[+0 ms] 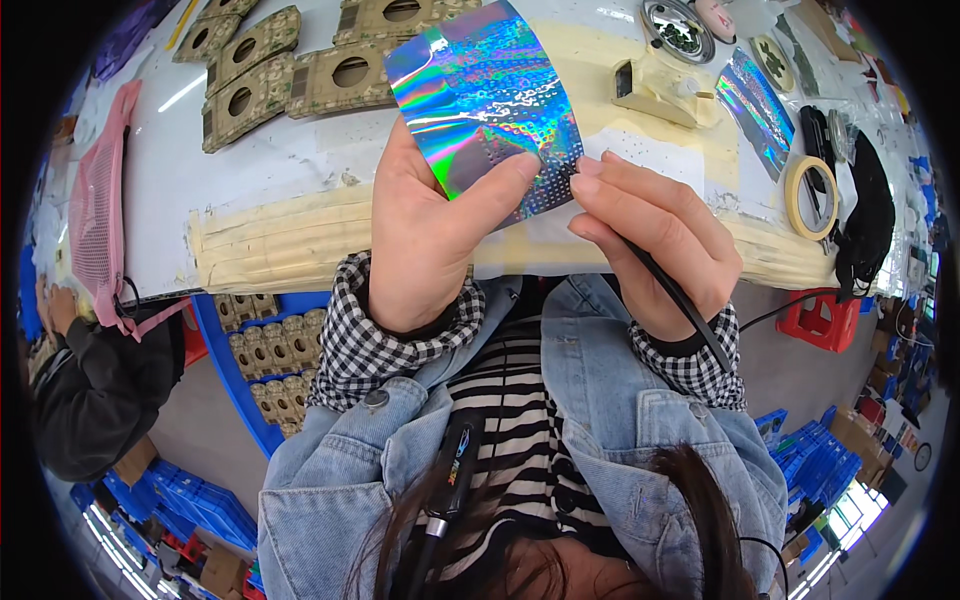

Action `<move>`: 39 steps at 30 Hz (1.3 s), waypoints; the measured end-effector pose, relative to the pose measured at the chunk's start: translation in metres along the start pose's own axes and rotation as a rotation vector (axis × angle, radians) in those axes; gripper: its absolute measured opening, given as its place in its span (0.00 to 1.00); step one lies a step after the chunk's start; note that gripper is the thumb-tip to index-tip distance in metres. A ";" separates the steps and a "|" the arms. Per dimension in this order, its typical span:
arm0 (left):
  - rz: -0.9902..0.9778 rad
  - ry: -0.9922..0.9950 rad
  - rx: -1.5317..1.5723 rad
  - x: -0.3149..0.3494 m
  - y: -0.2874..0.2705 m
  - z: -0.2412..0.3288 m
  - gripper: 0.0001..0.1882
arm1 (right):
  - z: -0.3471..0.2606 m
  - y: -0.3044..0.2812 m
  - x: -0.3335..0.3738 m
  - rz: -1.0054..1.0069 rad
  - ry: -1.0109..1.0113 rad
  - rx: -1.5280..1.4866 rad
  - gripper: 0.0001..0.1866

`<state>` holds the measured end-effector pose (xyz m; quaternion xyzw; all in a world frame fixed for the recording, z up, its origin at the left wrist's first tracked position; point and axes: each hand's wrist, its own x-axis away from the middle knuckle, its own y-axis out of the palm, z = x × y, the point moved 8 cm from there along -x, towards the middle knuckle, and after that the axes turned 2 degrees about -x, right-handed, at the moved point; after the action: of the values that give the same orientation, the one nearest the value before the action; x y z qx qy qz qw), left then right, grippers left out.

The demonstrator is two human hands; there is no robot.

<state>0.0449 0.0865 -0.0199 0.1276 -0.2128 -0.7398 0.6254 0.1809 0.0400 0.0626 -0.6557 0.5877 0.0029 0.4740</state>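
My left hand (430,225) grips a shiny, rainbow-coloured holographic sheet (485,90), its thumb pressed on the face near the lower right edge. Rows of small dots or holes cover much of that sheet, which is held up above the table and curves slightly. In my right hand (665,235) is a slim black tool (670,285) that looks like tweezers, pinched between thumb and fingers. The fingertips meet the sheet's right edge, and they hide the tool's tip. Several camouflage-patterned casings (250,100) with round openings lie beyond my left hand.
Masking tape (200,250) covers the table's front edge. At right are a beige block (660,90), a round dish (680,35) of small dark pieces, a second holographic sheet (755,110) and a tape roll (792,200). A pink mesh bag (98,210) hangs left, near another person's dark sleeve (120,385).
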 end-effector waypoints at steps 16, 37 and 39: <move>-0.036 0.081 -0.022 0.000 0.005 0.002 0.22 | 0.000 -0.003 -0.005 -0.030 0.030 -0.030 0.15; 0.017 0.002 0.004 0.000 0.000 0.000 0.22 | -0.011 0.006 0.003 0.003 -0.241 0.130 0.17; 0.018 0.011 0.016 0.000 0.001 0.001 0.22 | -0.010 0.006 0.003 0.002 -0.242 0.134 0.17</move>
<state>0.0449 0.0867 -0.0189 0.1348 -0.2161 -0.7317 0.6323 0.1715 0.0318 0.0628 -0.6168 0.5258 0.0430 0.5842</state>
